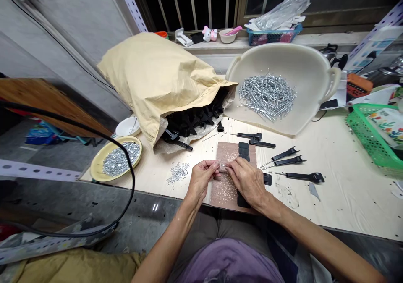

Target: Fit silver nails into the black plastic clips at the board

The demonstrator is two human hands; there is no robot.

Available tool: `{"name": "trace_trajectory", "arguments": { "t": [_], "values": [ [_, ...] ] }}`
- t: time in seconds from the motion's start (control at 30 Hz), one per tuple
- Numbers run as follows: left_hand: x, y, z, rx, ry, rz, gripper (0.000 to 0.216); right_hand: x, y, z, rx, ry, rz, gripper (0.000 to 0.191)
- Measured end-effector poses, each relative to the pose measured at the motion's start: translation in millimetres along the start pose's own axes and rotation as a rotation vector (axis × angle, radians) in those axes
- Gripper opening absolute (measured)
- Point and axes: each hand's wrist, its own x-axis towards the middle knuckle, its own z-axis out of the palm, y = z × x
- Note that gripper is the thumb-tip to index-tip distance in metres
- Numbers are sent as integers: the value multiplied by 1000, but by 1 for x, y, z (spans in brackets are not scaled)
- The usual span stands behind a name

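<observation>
My left hand point(202, 177) and my right hand point(248, 179) meet over a brown board point(220, 192). Thumb and fingers of each are pinched on a thin metal pin point(222, 165); its ends are hidden by the fingers. Small washers point(178, 172) lie loose on the table left of my left hand. Several black-handled pieces with metal rods, one with a forked end point(289, 160) and one lower down point(304, 177), lie right of my right hand. Black pads point(243, 151) line the board's right side.
A paper sack point(157, 73) spills black plastic parts point(195, 121). Behind stands a whitish basin point(310, 73) holding many metal pins point(267, 95). A yellow dish point(94, 165) of washers sits at the left edge, a green basket point(362, 136) at right. A black cable point(130, 190) loops at left.
</observation>
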Motion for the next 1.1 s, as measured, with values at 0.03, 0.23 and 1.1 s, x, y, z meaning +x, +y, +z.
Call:
{"name": "trace_trajectory", "arguments": {
  "t": [0.03,0.23,1.1],
  "values": [
    [0,-1,0,-1,-5,5,32,0,0,-1,-11,-1,-4,23],
    [1,-4,0,20,-44,64,29,-1,4,2,153,-94,64,20],
    [2,-7,4,137,-44,114,30,11,27,-3,445,-402,144,26]
  ]
}}
